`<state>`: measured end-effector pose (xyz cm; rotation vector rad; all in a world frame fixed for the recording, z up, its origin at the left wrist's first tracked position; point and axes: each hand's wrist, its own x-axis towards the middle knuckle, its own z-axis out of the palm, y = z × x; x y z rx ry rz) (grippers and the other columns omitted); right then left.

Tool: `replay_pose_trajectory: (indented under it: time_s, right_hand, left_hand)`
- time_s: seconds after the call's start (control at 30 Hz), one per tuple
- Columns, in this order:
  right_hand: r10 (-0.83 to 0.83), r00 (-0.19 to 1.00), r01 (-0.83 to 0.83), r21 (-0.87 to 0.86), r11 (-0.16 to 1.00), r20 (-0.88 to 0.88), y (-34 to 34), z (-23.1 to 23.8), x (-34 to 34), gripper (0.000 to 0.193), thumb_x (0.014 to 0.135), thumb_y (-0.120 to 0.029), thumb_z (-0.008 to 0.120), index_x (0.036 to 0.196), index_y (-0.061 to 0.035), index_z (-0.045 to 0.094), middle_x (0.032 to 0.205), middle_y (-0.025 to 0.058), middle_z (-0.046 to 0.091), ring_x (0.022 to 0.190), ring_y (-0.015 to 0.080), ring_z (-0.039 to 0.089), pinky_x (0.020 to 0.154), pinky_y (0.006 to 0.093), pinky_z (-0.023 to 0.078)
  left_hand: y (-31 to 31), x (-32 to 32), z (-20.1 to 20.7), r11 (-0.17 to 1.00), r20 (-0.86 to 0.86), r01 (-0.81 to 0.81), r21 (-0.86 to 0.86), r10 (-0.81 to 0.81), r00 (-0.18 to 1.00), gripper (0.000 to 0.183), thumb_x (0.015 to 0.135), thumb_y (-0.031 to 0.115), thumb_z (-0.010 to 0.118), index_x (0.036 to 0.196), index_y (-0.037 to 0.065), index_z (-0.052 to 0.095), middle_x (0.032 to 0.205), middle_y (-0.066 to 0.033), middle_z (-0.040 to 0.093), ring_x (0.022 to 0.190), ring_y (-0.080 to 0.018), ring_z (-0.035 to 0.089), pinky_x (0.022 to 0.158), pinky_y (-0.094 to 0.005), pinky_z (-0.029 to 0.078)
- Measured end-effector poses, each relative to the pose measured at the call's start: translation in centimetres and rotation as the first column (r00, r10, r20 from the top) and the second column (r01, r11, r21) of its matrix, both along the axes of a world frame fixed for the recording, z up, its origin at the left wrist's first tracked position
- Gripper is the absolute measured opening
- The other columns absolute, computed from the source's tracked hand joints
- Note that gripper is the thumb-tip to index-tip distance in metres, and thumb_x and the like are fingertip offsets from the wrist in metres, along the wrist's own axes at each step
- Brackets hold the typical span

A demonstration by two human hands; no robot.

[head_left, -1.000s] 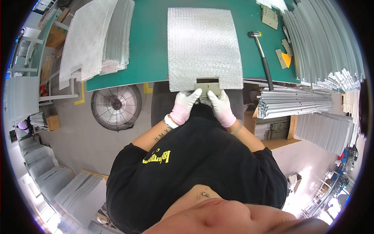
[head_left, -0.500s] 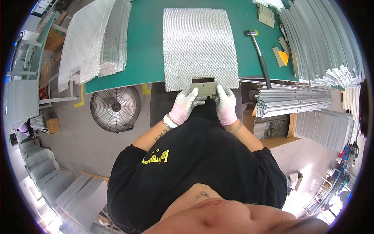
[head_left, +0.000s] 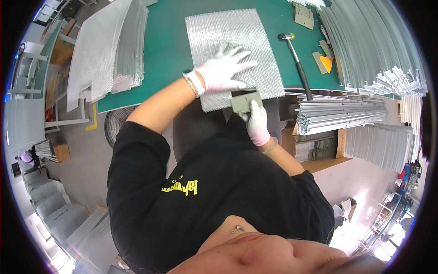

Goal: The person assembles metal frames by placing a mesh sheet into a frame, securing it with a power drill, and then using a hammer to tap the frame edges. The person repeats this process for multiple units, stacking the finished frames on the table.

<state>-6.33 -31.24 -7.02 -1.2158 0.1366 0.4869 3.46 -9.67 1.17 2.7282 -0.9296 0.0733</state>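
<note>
My left hand (head_left: 224,68), in a white glove, lies with spread fingers flat on a silvery mesh panel (head_left: 237,29). The panel rests on the green table and its near end sticks out past the edge, with a rectangular notch cut in it. In my right hand (head_left: 258,123), also gloved, is a grey-beige plastic plate (head_left: 244,102). Thumb and fingers pinch the plate by its right side, and it sits at the notch. Whether it is seated in the notch I cannot tell.
A mallet (head_left: 299,66) lies right of the panel, near a yellow scraper (head_left: 325,64). Stacked mesh panels (head_left: 102,50) stand at the table's left. Metal strips (head_left: 374,41) are piled at the right, with more bundled strips (head_left: 340,114) below the edge, above a cardboard box (head_left: 331,163) of plastic parts.
My left hand has let go of the plate and moved up onto the mesh panel. The panel has turned slightly. My right hand still holds the plate, now tilted.
</note>
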Motion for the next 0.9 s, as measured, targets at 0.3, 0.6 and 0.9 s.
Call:
replay_pose_trajectory:
  time_s: [0.3, 0.6, 0.9]
  right_hand:
    - [-0.242, 0.915, 0.290, -0.109, 0.951, 0.323, -1.8, -1.7, 0.3, 0.027, 0.109, -0.026, 0.049, 0.115, -0.0024, 0.060, 0.101, 0.0026, 0.062, 0.088, 0.0099, 0.059, 0.079, 0.0278, 0.051]
    - [-0.381, 0.893, 0.409, -0.079, 0.909, 0.241, -1.6, -2.6, -0.3, 0.037, 0.099, -0.008, 0.053, 0.134, 0.0039, 0.049, 0.111, 0.0175, 0.060, 0.096, 0.0298, 0.059, 0.084, 0.0376, 0.051]
    - [-0.377, 0.839, 0.465, -0.157, 0.871, 0.393, -0.7, -3.8, -1.6, 0.060, 0.089, -0.003, 0.063, 0.143, 0.0121, 0.041, 0.129, 0.0308, 0.056, 0.111, 0.0463, 0.057, 0.100, 0.0502, 0.046]
  left_hand:
    - [-5.8, -5.6, -0.3, 0.980, 0.035, -0.192, 0.046, 0.190, 0.981, 0.057, 0.095, 0.044, 0.057, 0.149, 0.027, 0.049, 0.157, -0.0166, 0.039, 0.147, -0.0406, 0.033, 0.118, -0.0659, 0.018]
    - [-6.1, -5.9, -0.3, 0.980, 0.016, -0.199, 0.007, 0.199, 0.980, 0.056, 0.095, 0.041, 0.058, 0.148, 0.026, 0.050, 0.156, -0.0169, 0.040, 0.146, -0.0412, 0.034, 0.118, -0.0649, 0.019]
    - [-5.9, -5.9, -0.1, 0.982, -0.007, -0.187, -0.016, 0.187, 0.982, 0.055, 0.094, 0.040, 0.058, 0.146, 0.024, 0.052, 0.155, -0.0166, 0.041, 0.145, -0.0410, 0.035, 0.118, -0.0652, 0.019]
